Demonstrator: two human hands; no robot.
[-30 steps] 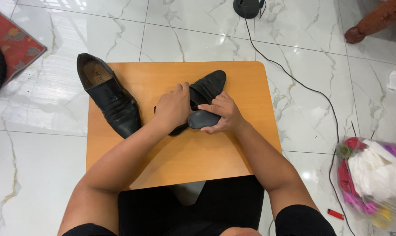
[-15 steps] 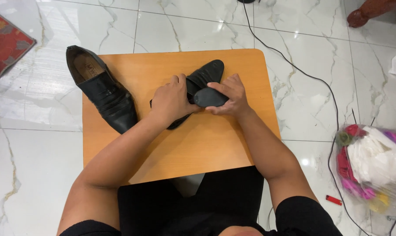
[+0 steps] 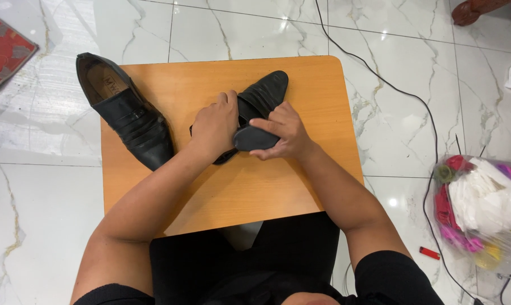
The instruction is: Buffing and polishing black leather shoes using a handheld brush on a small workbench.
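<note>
Head view shows your left hand [image 3: 215, 125] pressed flat over the middle of a black shoe [image 3: 262, 96] that lies on the tabletop [image 3: 255, 186], fingers curled over its far edge. Your right hand [image 3: 284, 134] pinches a dark flat insole [image 3: 254, 138] between thumb and fingers, right at the shoe's heel end. Both hands touch the shoe near the tabletop's centre; its toe points up and to the right.

Judged from this, the step in hand is working the insole at the shoe's opening. The next move calls for a steady hold with the left hand while the right guides the insole along the shoe's length.

A second black shoe [image 3: 125, 117] rests on the left edge, heel overhanging. Beyond lie a cable [image 3: 402, 93] on the marble floor [image 3: 41, 186] and a plastic bag [image 3: 484, 209] at right.

The shoe's opening is hidden under your hands, so you cannot tell whether the insole is partly inside. The bag's contents are hard to make out.
</note>
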